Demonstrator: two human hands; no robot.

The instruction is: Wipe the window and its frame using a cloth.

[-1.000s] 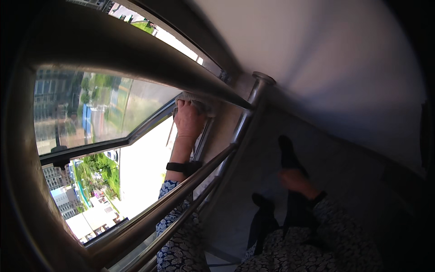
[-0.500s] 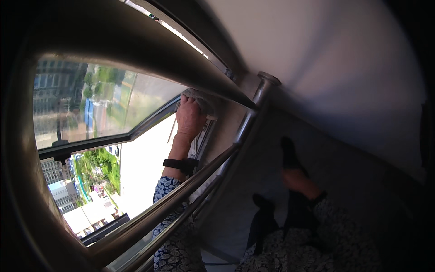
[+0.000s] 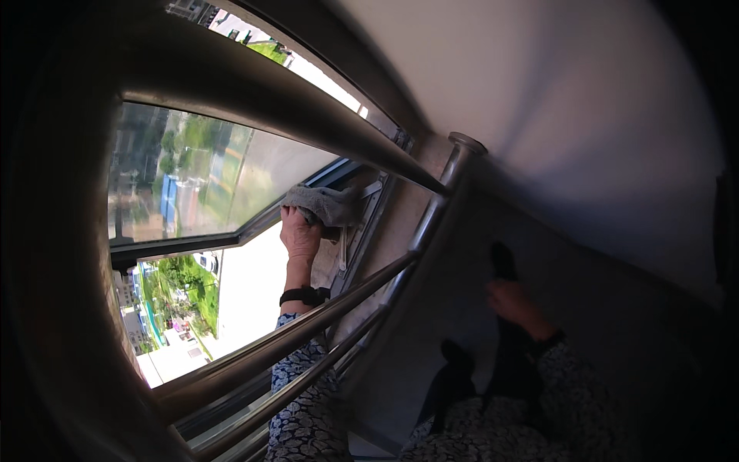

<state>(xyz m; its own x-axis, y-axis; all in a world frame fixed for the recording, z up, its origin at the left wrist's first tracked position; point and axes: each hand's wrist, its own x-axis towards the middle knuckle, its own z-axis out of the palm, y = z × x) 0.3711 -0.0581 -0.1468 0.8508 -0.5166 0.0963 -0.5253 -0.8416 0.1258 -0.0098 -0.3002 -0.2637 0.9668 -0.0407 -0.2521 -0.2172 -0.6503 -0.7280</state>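
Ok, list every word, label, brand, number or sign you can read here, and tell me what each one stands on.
None can be read: the grey cloth in the left hand, the dark wristband, the metal railing and the window pane show no legible text.
The buildings outside are too small and blurred to tell whether they bear signs.

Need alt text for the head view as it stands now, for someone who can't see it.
A person's left hand holds a gray cloth at the frame edge of an open window, the arm reaching past metal rails. The right hand is low in shadow.
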